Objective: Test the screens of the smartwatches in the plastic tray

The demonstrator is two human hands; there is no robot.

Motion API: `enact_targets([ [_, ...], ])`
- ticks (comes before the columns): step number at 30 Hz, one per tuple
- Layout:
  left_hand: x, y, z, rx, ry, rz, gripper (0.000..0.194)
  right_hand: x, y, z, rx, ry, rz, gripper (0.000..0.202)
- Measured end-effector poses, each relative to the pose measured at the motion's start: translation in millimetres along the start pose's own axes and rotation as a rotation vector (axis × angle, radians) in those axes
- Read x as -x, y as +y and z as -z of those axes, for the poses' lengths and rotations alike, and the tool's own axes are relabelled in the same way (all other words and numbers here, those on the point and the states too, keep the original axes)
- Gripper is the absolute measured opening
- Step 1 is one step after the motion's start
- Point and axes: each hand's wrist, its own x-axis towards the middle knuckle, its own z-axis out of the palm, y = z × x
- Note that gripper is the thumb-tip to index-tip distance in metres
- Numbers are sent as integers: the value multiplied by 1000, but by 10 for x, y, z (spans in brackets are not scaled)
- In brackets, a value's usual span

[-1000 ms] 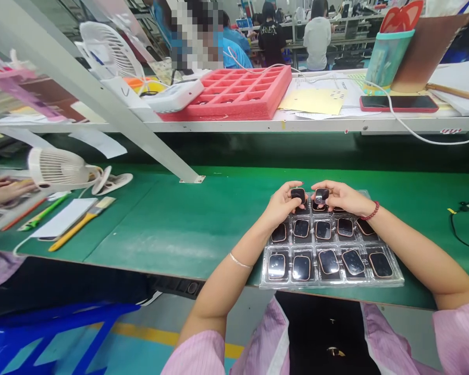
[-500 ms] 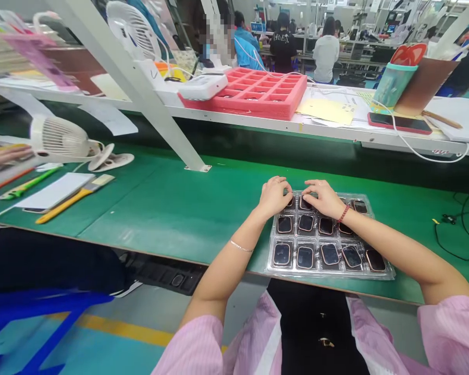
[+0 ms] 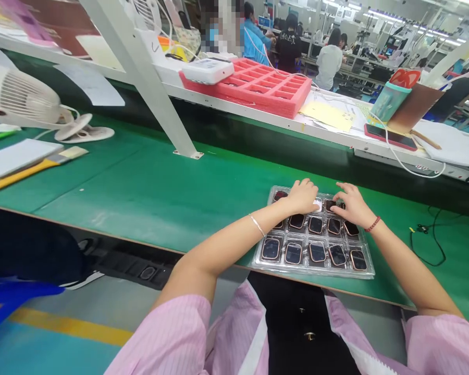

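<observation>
Watch faces point(image 3: 317, 252) in clear tray point(image 3: 316, 271)

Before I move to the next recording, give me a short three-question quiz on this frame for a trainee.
1. Multiple choice: where is the person's left hand?
A) On the fan
B) Over the far row of the clear tray
C) On the phone
2. True or false: the pink foam tray sits on the white shelf above the green table.
3. Count: how many watch-like devices are in the clear tray's row nearest the person?

Key: 1. B; 2. True; 3. Five.
</observation>
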Motion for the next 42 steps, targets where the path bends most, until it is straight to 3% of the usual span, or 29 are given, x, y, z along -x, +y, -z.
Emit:
enact_targets([
  [4,72,97,-39,106,15,-32,12,16,-54,-90,-63,-5,-51,22],
  [6,107,118,-26,312,1,-4,11,-19,-70,-89,-170,-2,-35,18],
  [9,140,59,21,799,-107,151,17,-54,-97,-65,-580,22,-51,25],
  [13,193,-101,117,1170,-199,341,41,-61,-174,-67,-1283,-42,-307,37],
  [16,235,-166,165,1267,-200,368,58,-72,-200,-83,-1525,-92,-418,39],
  [21,285,-168,177,1216,-124,381,67,-52,-145,-89,-1783,-128,-438,48],
  [26,312,-170,185,1152,-112,358,80,-19,-138,-103,-1879,-227,-308,51],
  [29,318,-181,177,1136,-136,377,70,-17,-170,-108,-1840,-249,-222,48],
  [35,328,-159,117,1030,-107,320,54,-6,-259,-145,-1659,-177,-308,45],
  [42,325,-113,110,878,-86,343,54,13,-299,-202,-1459,-96,-222,50],
])
